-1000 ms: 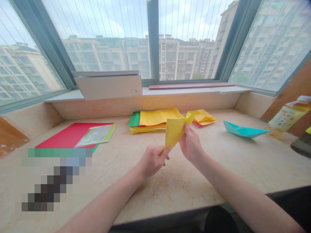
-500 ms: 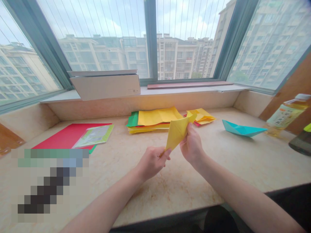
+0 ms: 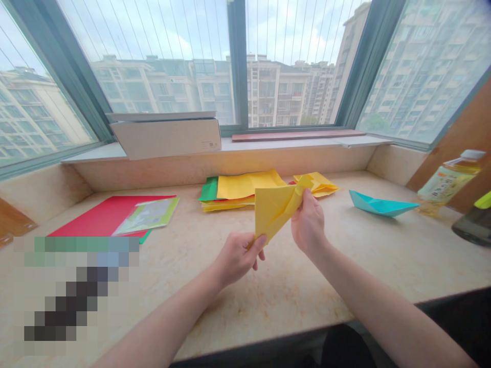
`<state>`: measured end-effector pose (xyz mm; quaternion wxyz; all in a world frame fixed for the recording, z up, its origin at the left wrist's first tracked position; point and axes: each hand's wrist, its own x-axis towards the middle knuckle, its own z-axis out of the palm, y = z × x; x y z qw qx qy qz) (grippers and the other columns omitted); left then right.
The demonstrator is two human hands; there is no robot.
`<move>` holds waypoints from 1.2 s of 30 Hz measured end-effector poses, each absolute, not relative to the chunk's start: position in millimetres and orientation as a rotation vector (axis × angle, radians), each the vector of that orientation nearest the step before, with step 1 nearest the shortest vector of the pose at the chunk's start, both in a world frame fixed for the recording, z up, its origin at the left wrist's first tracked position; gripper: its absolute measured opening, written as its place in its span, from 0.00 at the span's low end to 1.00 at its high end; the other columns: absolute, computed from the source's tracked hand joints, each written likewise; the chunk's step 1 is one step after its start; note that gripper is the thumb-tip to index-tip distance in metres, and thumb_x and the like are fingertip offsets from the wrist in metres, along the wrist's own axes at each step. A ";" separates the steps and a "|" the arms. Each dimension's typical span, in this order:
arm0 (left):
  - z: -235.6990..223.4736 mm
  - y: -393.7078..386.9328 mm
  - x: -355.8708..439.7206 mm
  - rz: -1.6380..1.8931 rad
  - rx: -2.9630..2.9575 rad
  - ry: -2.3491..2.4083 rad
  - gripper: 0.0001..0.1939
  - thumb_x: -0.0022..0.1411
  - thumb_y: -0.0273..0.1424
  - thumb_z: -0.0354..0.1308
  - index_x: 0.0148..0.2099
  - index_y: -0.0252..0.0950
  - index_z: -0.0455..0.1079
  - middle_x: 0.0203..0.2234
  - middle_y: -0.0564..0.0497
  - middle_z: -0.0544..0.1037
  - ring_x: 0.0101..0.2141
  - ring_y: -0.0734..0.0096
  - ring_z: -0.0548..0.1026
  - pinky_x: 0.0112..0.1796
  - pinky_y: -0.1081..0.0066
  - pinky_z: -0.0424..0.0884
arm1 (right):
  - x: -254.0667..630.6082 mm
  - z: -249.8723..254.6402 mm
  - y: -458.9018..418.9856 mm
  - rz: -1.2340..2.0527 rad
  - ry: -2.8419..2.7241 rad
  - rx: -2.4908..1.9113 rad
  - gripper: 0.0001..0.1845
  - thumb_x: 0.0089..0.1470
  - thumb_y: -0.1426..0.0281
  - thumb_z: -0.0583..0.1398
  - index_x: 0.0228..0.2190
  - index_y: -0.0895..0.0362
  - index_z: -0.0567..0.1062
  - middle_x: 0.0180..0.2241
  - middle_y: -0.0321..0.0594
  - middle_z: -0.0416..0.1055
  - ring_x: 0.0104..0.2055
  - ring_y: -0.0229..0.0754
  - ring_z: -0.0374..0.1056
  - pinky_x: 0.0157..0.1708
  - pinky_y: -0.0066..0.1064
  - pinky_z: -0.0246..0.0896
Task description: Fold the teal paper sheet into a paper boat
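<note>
A folded piece of yellow paper point(image 3: 272, 207) is held up above the counter between my two hands. My left hand point(image 3: 240, 255) pinches its lower left corner, thumb on the near side. At the upper right end, my right hand point(image 3: 309, 220) grips the paper with closed fingers; part of that grip is hidden behind the hand. Diagonal creases and layered flaps show on the paper's near face. Behind it lie a stack of yellow and green paper point(image 3: 249, 185) and a smaller folded yellow paper piece point(image 3: 324, 185) with some red under it.
To the right sit a turquoise paper boat point(image 3: 383, 205), a drink bottle point(image 3: 447, 181) and a dark container point(image 3: 475, 225). Red sheets point(image 3: 99, 214) and a clear packet point(image 3: 149, 215) lie left. A white box point(image 3: 169, 138) rests on the sill; the near left is pixelated.
My hands have spread slightly apart, the right one shifting right. The folded yellow paper has turned, so more of its broad face shows.
</note>
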<state>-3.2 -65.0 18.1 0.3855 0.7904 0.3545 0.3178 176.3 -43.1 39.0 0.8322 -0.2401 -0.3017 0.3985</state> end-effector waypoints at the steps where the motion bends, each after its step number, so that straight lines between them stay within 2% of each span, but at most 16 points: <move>1: 18.4 -64.8 -4.1 0.821 2.014 0.920 0.26 0.69 0.42 0.48 0.24 0.32 0.70 0.11 0.53 0.70 0.13 0.77 0.70 0.18 0.80 0.62 | 176.6 39.3 -43.9 0.863 -0.669 -0.494 0.15 0.58 0.56 0.60 0.38 0.54 0.76 0.42 0.39 0.78 0.48 0.42 0.73 0.49 0.36 0.67; 5: 18.8 -63.2 -7.5 0.880 2.020 1.001 0.27 0.69 0.42 0.48 0.22 0.32 0.69 0.10 0.53 0.70 0.12 0.77 0.69 0.18 0.79 0.62 | 173.3 37.5 -49.3 1.057 -0.914 -0.473 0.19 0.53 0.62 0.66 0.46 0.49 0.73 0.49 0.37 0.75 0.50 0.42 0.71 0.50 0.36 0.66; 7: 18.7 -62.9 -7.7 0.892 2.033 1.009 0.27 0.69 0.42 0.48 0.22 0.32 0.69 0.10 0.53 0.70 0.13 0.78 0.69 0.19 0.79 0.62 | 170.5 34.7 -50.8 1.100 -0.992 -0.503 0.23 0.50 0.65 0.68 0.48 0.50 0.72 0.49 0.38 0.75 0.49 0.43 0.71 0.50 0.37 0.66; 9: 18.4 -63.0 -7.1 0.882 2.047 0.997 0.26 0.69 0.42 0.48 0.23 0.32 0.70 0.10 0.53 0.70 0.13 0.78 0.69 0.19 0.79 0.63 | 168.9 32.0 -50.7 1.070 -0.987 -0.533 0.22 0.50 0.66 0.69 0.47 0.51 0.73 0.47 0.39 0.77 0.47 0.44 0.72 0.50 0.39 0.66; 15: 18.3 -63.8 -5.0 0.856 2.018 0.993 0.26 0.69 0.43 0.48 0.25 0.32 0.72 0.10 0.53 0.71 0.13 0.77 0.69 0.19 0.79 0.64 | 170.0 33.9 -49.8 0.980 -0.879 -0.483 0.14 0.54 0.63 0.65 0.43 0.53 0.77 0.45 0.40 0.78 0.47 0.45 0.72 0.50 0.39 0.66; 19: 19.0 -64.6 -3.3 0.834 2.023 0.948 0.25 0.69 0.42 0.48 0.25 0.33 0.72 0.10 0.53 0.71 0.13 0.77 0.70 0.19 0.79 0.63 | 168.3 37.2 -50.3 0.950 -0.747 -0.470 0.16 0.56 0.59 0.63 0.44 0.54 0.77 0.43 0.40 0.79 0.48 0.45 0.73 0.49 0.39 0.68; 36: 20.7 -65.4 -3.7 0.846 2.030 0.895 0.26 0.69 0.44 0.48 0.25 0.32 0.71 0.10 0.53 0.70 0.13 0.77 0.70 0.19 0.79 0.63 | 167.7 40.2 -52.6 0.931 -0.661 -0.452 0.17 0.59 0.55 0.59 0.41 0.55 0.77 0.40 0.41 0.80 0.46 0.42 0.75 0.46 0.35 0.70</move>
